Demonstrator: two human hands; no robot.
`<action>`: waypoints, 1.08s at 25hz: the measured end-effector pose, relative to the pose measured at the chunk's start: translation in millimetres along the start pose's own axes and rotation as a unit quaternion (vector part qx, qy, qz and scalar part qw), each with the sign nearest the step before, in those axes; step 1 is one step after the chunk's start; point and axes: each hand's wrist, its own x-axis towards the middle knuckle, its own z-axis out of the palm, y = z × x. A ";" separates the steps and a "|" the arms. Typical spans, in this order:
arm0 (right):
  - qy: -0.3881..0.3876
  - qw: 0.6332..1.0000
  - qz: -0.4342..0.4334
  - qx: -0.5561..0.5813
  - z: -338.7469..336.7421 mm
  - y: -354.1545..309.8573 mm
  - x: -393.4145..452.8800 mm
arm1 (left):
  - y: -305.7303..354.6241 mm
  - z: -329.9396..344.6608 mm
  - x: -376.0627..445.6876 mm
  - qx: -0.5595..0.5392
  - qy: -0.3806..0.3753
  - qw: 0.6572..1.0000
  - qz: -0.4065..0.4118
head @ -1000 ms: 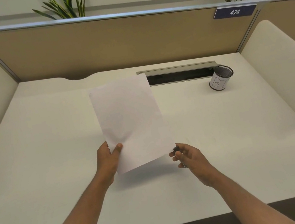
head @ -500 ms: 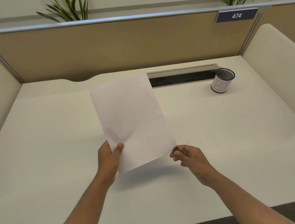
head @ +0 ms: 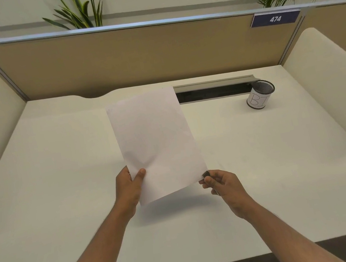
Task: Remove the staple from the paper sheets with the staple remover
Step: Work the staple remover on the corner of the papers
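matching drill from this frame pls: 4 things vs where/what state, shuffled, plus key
Things:
1. paper
2. staple remover
3. mesh cup
4. number plate

States:
A. stands on the desk by the right end of the cable slot
B. pinched in the right hand, at the sheets' near right corner
C. fixed to the divider, top right
D. held off the desk by the left hand at its lower left edge

Pairs: 1-D, 2-B, 3-A, 4-C
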 end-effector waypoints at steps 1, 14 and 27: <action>0.003 1.000 -0.004 0.001 0.1 1.2 0.3 | -0.1 -0.2 0.1 0.000 -0.001 1.000 0.001; 0.027 0.999 -0.028 0.023 4.4 7.1 3.9 | 5.8 -1.0 -2.7 -0.008 0.001 1.000 0.010; 0.037 0.999 -0.031 0.006 2.4 10.2 2.6 | 7.2 2.8 -7.3 -0.007 -0.001 1.000 0.009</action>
